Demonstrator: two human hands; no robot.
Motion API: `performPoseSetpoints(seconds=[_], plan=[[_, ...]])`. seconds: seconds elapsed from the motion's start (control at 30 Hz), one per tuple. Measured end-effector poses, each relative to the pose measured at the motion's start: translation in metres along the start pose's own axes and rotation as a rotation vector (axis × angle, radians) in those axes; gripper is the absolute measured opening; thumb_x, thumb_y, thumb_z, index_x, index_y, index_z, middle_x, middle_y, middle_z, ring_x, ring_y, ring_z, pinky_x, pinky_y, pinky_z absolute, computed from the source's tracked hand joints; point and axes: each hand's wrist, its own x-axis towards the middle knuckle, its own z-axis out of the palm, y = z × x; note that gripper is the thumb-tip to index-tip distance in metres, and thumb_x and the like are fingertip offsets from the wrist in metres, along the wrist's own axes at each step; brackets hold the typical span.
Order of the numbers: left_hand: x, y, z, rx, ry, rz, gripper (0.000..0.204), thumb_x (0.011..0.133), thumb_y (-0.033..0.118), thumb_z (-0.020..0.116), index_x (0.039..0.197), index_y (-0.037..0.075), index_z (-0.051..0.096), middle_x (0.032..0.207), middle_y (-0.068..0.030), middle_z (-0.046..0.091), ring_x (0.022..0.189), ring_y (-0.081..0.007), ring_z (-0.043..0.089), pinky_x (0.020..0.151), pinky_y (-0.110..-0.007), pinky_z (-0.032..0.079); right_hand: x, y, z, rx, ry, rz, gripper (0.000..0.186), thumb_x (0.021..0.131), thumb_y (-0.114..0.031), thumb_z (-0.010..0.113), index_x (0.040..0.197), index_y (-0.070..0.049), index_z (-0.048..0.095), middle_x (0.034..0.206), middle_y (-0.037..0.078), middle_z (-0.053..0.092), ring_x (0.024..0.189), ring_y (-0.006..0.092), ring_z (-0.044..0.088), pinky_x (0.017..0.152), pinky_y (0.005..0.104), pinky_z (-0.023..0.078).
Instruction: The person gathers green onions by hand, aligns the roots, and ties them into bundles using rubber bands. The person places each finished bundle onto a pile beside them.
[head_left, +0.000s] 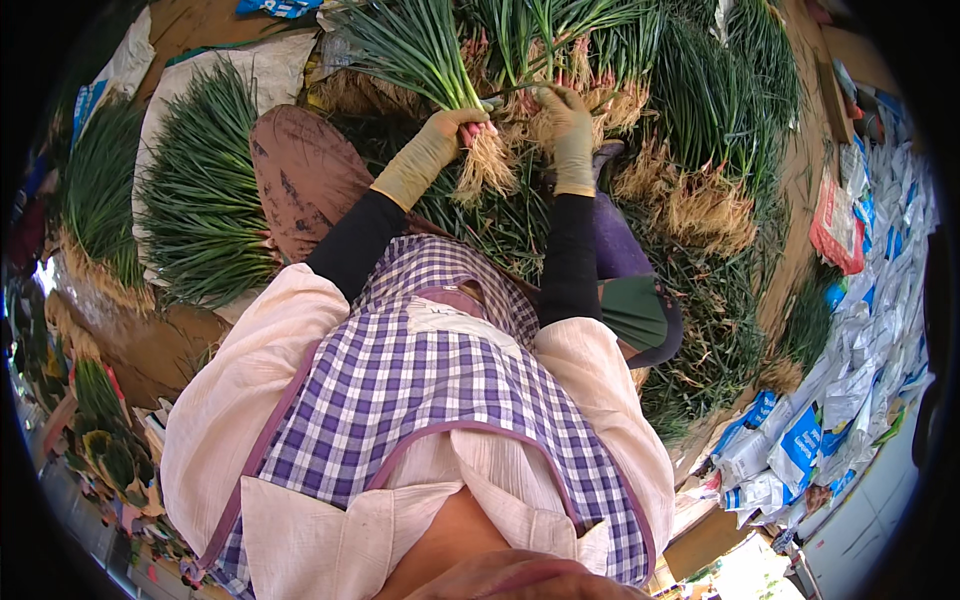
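My left hand (428,152), in a yellowish work glove, is closed round a bunch of spring onions (462,92). Its green leaves point up and away, and pale, stringy roots (487,170) hang below the grip beside reddish bulbs. To the right, my gloved right hand (568,128) has its fingers curled in at the edge of the spring onion pile (615,85). A thin dark strip runs from those fingers toward the bunch; whether it is a blade or a tie I cannot tell.
Trimmed spring onions (205,190) lie on a pale sack (285,62) at the left. A larger heap (715,110) with roots spreads on the right. Loose green leaves (715,330) cover the floor by my purple boot (617,240). White and blue plastic bags (860,340) pile up at far right.
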Motion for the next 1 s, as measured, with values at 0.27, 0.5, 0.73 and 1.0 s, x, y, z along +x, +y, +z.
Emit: performPoseSetpoints(seconds=[0.27, 0.5, 0.73, 1.0], plan=[[-0.017, -0.001, 0.004, -0.078, -0.044, 0.040, 0.017, 0.081, -0.003, 0.057, 0.097, -0.010, 0.059, 0.104, -0.0181, 0.063, 0.085, -0.0207, 0.064, 0.062, -0.023, 0.052, 0.006, 0.015, -0.035, 0.275, -0.002, 0.214, 0.024, 0.090, -0.014, 0.056, 0.103, 0.005, 0.058, 0.090, 0.009, 0.064, 0.079, 0.0151, 0.059, 0.075, 0.0269, 0.047], [-0.013, 0.008, 0.028, -0.082, -0.044, 0.023, 0.013, 0.084, 0.004, 0.057, 0.086, -0.008, 0.062, 0.080, -0.0122, 0.060, 0.060, -0.0147, 0.049, 0.053, -0.024, 0.044, -0.025, 0.010, 0.014, -0.235, -0.037, -0.010, 0.024, 0.088, -0.021, 0.060, 0.105, -0.004, 0.065, 0.087, 0.006, 0.065, 0.080, 0.0108, 0.060, 0.069, 0.0254, 0.047], [-0.013, 0.004, 0.016, 0.050, -0.006, 0.017, 0.021, 0.084, 0.011, 0.060, 0.072, -0.006, 0.065, 0.068, -0.0110, 0.063, 0.046, -0.0082, 0.048, 0.040, -0.021, 0.040, -0.027, 0.027, 0.025, -0.374, -0.038, -0.045, 0.025, 0.086, -0.022, 0.057, 0.105, -0.006, 0.063, 0.097, 0.015, 0.065, 0.088, 0.0294, 0.062, 0.080, 0.0351, 0.048], [-0.012, -0.008, -0.009, 0.011, -0.002, -0.018, 0.017, 0.082, 0.008, 0.060, 0.077, -0.007, 0.066, 0.074, -0.0123, 0.065, 0.045, -0.0092, 0.047, 0.044, -0.019, 0.041, -0.024, 0.022, 0.052, -1.119, -0.098, -0.052, 0.079, 0.070, -0.025, 0.072, 0.136, -0.006, 0.033, 0.113, 0.021, 0.058, 0.096, 0.0336, 0.061, 0.079, 0.0390, 0.049]])
